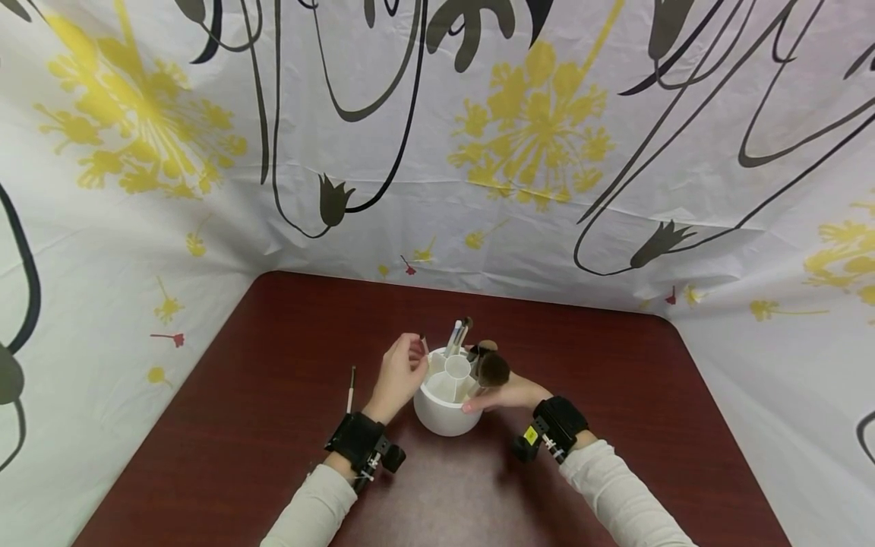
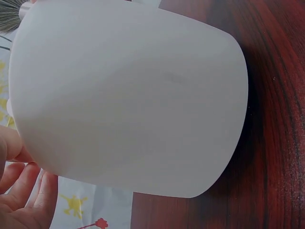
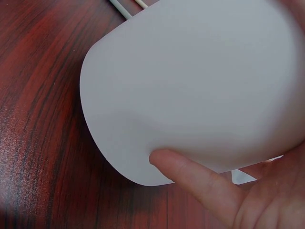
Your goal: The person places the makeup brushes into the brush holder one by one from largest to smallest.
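A white round holder (image 1: 447, 418) with several compartments stands on the table. Makeup brushes stick up from it: slim ones (image 1: 456, 338) at the back and a big fluffy brush (image 1: 494, 370) at the right. My left hand (image 1: 399, 376) is at the holder's left rim, fingers curled, pinching a thin makeup brush (image 1: 424, 345) upright over a left compartment. In the left wrist view its fingers (image 2: 28, 195) show beside the rim. My right hand (image 1: 516, 393) grips the holder from the right, thumb (image 3: 186, 171) pressed along its outer wall and the other fingers mostly hidden behind.
Another thin brush (image 1: 352, 389) lies on the dark red-brown table (image 1: 307, 334), just left of my left wrist. In the right wrist view, two thin handles (image 3: 120, 8) show past the holder. A patterned white cloth (image 1: 396, 167) hangs behind the table's far edge.
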{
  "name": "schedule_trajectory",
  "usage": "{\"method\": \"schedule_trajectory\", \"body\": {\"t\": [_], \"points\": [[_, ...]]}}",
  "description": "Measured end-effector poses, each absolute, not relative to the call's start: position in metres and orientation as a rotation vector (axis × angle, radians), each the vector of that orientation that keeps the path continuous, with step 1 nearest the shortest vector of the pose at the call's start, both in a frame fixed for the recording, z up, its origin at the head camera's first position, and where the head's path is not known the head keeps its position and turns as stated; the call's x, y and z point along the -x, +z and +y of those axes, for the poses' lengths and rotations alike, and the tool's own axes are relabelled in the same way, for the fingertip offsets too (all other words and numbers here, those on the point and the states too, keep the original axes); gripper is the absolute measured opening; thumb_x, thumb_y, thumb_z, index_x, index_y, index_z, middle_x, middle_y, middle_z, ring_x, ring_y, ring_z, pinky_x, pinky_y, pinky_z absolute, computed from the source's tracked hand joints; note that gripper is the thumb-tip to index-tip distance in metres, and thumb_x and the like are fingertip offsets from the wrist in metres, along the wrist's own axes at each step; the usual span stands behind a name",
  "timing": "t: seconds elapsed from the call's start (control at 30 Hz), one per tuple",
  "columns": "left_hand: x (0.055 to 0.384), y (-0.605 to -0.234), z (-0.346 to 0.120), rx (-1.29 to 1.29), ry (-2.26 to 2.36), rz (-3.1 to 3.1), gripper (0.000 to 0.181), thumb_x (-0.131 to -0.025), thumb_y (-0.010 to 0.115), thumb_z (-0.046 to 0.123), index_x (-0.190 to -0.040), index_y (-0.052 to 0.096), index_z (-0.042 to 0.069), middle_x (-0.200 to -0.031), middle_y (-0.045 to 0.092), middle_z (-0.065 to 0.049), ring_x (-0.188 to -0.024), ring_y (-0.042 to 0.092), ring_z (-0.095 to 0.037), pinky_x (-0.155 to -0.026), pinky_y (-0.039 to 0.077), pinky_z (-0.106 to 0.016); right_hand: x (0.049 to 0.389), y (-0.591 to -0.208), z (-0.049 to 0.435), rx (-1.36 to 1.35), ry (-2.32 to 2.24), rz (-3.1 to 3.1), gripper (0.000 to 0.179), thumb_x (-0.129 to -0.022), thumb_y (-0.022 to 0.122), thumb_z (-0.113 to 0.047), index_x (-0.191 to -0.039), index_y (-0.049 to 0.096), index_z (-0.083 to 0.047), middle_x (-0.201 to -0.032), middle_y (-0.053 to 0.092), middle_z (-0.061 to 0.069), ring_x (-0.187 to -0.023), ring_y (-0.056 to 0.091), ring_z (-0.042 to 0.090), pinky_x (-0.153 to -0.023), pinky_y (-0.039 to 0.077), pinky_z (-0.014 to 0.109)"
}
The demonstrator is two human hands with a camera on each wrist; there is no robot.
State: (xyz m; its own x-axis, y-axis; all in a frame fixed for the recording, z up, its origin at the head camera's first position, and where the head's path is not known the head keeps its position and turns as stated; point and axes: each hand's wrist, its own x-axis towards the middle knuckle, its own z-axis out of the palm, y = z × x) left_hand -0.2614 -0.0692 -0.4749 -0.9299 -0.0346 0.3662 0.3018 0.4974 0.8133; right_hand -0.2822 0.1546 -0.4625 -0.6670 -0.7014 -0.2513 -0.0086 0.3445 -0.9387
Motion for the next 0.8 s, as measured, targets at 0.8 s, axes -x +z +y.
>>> {"method": "schedule_trajectory", "body": {"t": [0.8], "points": [[0.261, -0.491, -0.107, 0.046, -1.141, -2.762, 0.04, -0.077, 0.066, 0.012, -0.112, 0.053, -0.003, -0.104, 0.053, -0.018, -0.09, 0.056, -0.03, -0.076, 0.047, -0.04, 0.283, -0.463, 0.153, 0.621, -1.405, 1.956, 0.111, -0.064, 0.079, -0.04, -0.144, 0.007, -0.012, -0.127, 0.044, 0.025, -0.098, 0.057, 0.03, -0.075, 0.049, 0.051]]}}
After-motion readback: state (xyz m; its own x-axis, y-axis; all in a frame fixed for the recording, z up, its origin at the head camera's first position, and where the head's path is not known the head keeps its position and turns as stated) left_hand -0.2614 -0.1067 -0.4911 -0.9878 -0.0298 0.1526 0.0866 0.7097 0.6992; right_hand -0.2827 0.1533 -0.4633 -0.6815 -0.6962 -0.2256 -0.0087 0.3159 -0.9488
